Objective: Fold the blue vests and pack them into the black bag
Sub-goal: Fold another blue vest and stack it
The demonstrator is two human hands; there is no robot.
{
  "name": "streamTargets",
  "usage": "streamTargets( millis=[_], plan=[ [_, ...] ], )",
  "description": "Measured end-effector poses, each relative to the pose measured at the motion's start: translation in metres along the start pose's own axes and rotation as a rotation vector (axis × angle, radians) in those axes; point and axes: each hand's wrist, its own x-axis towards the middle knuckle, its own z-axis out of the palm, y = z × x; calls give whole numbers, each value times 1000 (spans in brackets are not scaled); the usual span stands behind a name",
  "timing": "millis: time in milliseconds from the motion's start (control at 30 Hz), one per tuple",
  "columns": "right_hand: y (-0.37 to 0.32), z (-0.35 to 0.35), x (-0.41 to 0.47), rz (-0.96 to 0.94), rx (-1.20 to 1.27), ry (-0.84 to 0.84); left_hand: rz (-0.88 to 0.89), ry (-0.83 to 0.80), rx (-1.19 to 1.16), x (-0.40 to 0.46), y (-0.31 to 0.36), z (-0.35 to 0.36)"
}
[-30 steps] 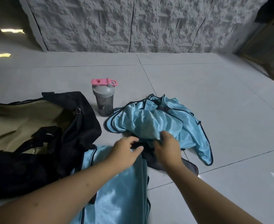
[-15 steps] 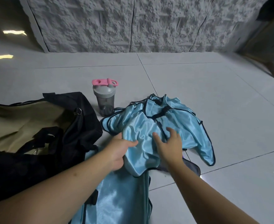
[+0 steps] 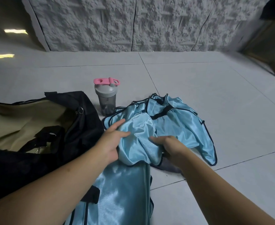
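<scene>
Both hands were on the crumpled vest (image 3: 174,125), which lay on the floor (image 3: 198,82) straight ahead of them. The left hand (image 3: 112,140) rested on its left side with fingers nearly straight, and the right hand (image 3: 171,146) gripped a bunched fold near its front edge. The vest sprawled mostly to the right, so the right hand was nearer its bulk. A second vest (image 3: 122,192), laid flat, ran lengthwise toward the person just below the hands, its top overlapped by the crumpled one. The open bag (image 3: 78,127) sat close on the left, nearer the left hand. A shaker bottle (image 3: 106,96) stood between bag and vest at the far side, clear of the likely path.
</scene>
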Motion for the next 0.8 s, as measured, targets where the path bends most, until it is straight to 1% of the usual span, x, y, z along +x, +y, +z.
streamTargets(
  millis=[100,233,333,433,533,600,700,800],
  plan=[
    [2,4,-5,-53,6,-112,21,-25,-64,1,12,-4],
    [-26,6,-14,-174,131,-166,59,-95,-87,-4,34,-8],
    [-57,9,-25,-292,284,-213,116,-83,-46,-8,55,-7],
    [-90,20,-46,-396,313,-278,184,-113,17,-14,82,-2],
    [-122,30,-69,-483,254,-316,252,-210,73,-28,115,3],
    [-141,36,-86,-521,185,-370,278,-239,144,-43,136,5],
    [-164,46,-108,-541,99,-405,302,-242,304,-67,160,12],
    [-180,59,-136,-544,49,-375,345,-179,280,-96,179,22]
  ],
)
